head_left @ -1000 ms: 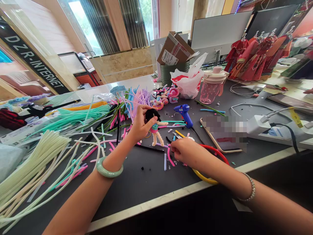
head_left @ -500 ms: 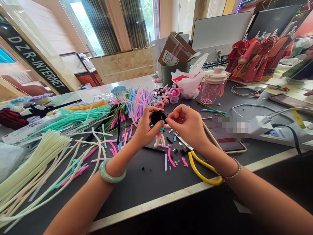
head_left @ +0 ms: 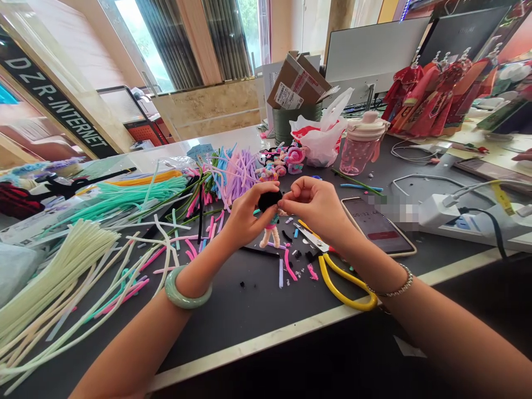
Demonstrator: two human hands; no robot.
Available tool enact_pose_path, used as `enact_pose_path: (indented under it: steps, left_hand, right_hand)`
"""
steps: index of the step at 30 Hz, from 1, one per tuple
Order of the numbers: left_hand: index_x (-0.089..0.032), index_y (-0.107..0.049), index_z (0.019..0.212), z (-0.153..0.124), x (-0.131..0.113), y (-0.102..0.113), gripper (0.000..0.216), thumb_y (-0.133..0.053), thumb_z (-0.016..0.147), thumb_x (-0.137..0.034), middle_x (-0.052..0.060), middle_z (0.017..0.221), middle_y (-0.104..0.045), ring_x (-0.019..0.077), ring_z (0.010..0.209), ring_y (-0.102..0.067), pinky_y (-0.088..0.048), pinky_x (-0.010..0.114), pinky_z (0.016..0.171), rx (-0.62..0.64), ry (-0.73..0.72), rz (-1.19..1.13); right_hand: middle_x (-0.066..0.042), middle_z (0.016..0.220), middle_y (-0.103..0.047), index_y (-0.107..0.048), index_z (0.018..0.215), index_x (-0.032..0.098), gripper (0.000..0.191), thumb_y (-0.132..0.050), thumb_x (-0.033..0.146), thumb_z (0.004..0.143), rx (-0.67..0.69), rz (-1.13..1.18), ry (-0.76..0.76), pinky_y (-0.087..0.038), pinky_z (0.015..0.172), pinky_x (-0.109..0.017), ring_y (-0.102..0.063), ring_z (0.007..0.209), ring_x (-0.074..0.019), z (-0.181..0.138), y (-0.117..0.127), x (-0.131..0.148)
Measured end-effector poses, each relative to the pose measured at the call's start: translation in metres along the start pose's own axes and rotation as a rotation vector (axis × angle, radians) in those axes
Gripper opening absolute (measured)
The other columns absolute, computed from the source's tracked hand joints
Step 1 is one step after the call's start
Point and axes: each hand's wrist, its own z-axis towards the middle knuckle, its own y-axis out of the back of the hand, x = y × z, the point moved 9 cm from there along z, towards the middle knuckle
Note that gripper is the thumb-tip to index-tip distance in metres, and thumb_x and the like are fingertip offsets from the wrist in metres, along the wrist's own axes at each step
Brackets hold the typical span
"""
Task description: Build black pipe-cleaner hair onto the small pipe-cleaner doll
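Along the left of the dark grey worktop (head_left: 216,327) lies a long heap of pale green chenille stems (head_left: 54,288), with a bundle of mint-green stems (head_left: 137,191) behind it and a fan of lilac stems (head_left: 243,174) farther along. The left hand (head_left: 249,213), wearing a pale green jade bangle (head_left: 187,291), is curled closely round a small pipe-cleaner doll (head_left: 271,224) near the middle of the worktop. Its cream legs hang below the fingers, though I can't tell whether the feet touch the surface. The right hand (head_left: 316,208), with a thin silver bead bracelet (head_left: 393,282), is narrowly pinched, its fingertips (head_left: 286,203) pressing a black fuzzy tuft (head_left: 270,200) on top of the doll.

So far, the doll appears to have its legs, a teal-and-pink body and this dark tuft. Any arms are hidden by the fingers, and I can't tell whether the tuft is fixed in place. It wears no red robe like the stiff red-robed figures (head_left: 428,100) at the far right of the worktop.

Just right of the hands lie yellow-handled scissors (head_left: 344,291) among short coloured offcuts, then a gold-edged smartphone (head_left: 376,227) and a white power strip (head_left: 440,213). Behind them stands a pink water bottle (head_left: 359,147).
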Motion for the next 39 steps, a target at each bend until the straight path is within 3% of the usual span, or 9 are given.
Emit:
enact_pose_path:
  steps: [6, 10, 16, 22, 27, 31, 33, 39]
  left_hand:
    - [-0.018, -0.060, 0.097, 0.002, -0.002, 0.003, 0.012, -0.057, 0.086, -0.021, 0.014, 0.117, -0.066, 0.0218, 0.107, -0.064, -0.052, 0.031, 0.080, 0.012, -0.017, 0.055]
    - [-0.018, -0.060, 0.096, 0.002, 0.010, 0.005, 0.014, -0.059, 0.083, -0.022, 0.013, 0.117, -0.066, 0.0204, 0.101, -0.065, -0.052, 0.030, 0.078, -0.002, 0.052, 0.001]
    - [-0.019, -0.055, 0.092, -0.002, 0.034, 0.010, 0.019, -0.065, 0.076, -0.024, 0.011, 0.114, -0.065, 0.0170, 0.093, -0.064, -0.051, 0.028, 0.072, -0.065, 0.197, -0.188]
    - [-0.018, -0.052, 0.087, -0.005, 0.046, 0.012, 0.026, -0.071, 0.070, -0.022, 0.010, 0.111, -0.066, 0.0155, 0.089, -0.064, -0.051, 0.030, 0.076, -0.107, 0.251, -0.324]
    - [-0.018, -0.051, 0.087, -0.005, 0.049, 0.009, 0.025, -0.069, 0.071, -0.021, 0.012, 0.112, -0.066, 0.0178, 0.096, -0.065, -0.051, 0.032, 0.080, -0.105, 0.269, -0.376]
    - [-0.018, -0.052, 0.089, -0.005, 0.050, 0.005, 0.027, -0.071, 0.072, -0.026, 0.013, 0.113, -0.065, 0.0205, 0.104, -0.064, -0.050, 0.032, 0.084, -0.077, 0.266, -0.350]
    - [-0.018, -0.053, 0.090, -0.006, 0.049, 0.003, 0.028, -0.072, 0.073, -0.029, 0.014, 0.113, -0.065, 0.0205, 0.104, -0.064, -0.050, 0.031, 0.083, -0.064, 0.261, -0.321]
    - [-0.017, -0.054, 0.091, -0.005, 0.046, 0.004, 0.023, -0.068, 0.074, -0.026, 0.013, 0.113, -0.066, 0.0113, 0.078, -0.063, -0.050, 0.027, 0.075, -0.069, 0.255, -0.247]
  right_hand:
    - [0.007, 0.052, -0.054, -0.040, 0.064, 0.022, 0.037, -0.076, 0.021, 0.054, 0.052, -0.027, -0.107, -0.042, 0.050, -0.024, -0.055, 0.050, -0.0100, 0.007, 0.002, -0.005]
    - [0.008, 0.048, -0.053, -0.039, 0.064, 0.022, 0.049, -0.085, 0.029, 0.048, 0.137, -0.077, -0.149, -0.038, 0.047, -0.022, -0.050, 0.045, -0.0087, 0.008, 0.003, -0.011]
    - [0.009, 0.043, -0.047, -0.038, 0.059, 0.022, 0.051, -0.085, 0.039, 0.049, 0.209, -0.295, -0.185, -0.028, 0.043, -0.022, -0.039, 0.042, -0.0063, -0.005, 0.011, -0.015]
    - [0.006, 0.050, -0.055, -0.045, 0.064, 0.021, 0.047, -0.082, 0.046, 0.050, 0.243, -0.419, -0.233, -0.029, 0.045, -0.022, -0.042, 0.045, -0.0080, -0.020, 0.020, -0.019]
    - [0.001, 0.057, -0.062, -0.063, 0.071, 0.019, 0.026, -0.074, 0.042, 0.066, 0.137, -0.578, 0.001, -0.038, 0.051, -0.026, -0.053, 0.051, -0.0129, -0.009, 0.013, 0.003]
    - [-0.002, 0.071, -0.069, -0.070, 0.079, 0.020, 0.006, -0.067, 0.025, 0.076, 0.062, -0.716, 0.322, -0.045, 0.064, -0.029, -0.061, 0.064, -0.0165, -0.004, -0.012, 0.028]
    - [-0.005, 0.079, -0.071, -0.071, 0.080, 0.020, 0.009, -0.063, 0.017, 0.078, 0.044, -0.807, 0.424, -0.046, 0.069, -0.030, -0.064, 0.072, -0.0186, -0.004, -0.025, 0.032]
    - [-0.009, 0.084, -0.070, -0.070, 0.083, 0.017, 0.018, -0.053, 0.013, 0.084, 0.063, -0.932, 0.462, -0.044, 0.072, -0.030, -0.064, 0.081, -0.0221, 0.000, -0.040, 0.023]
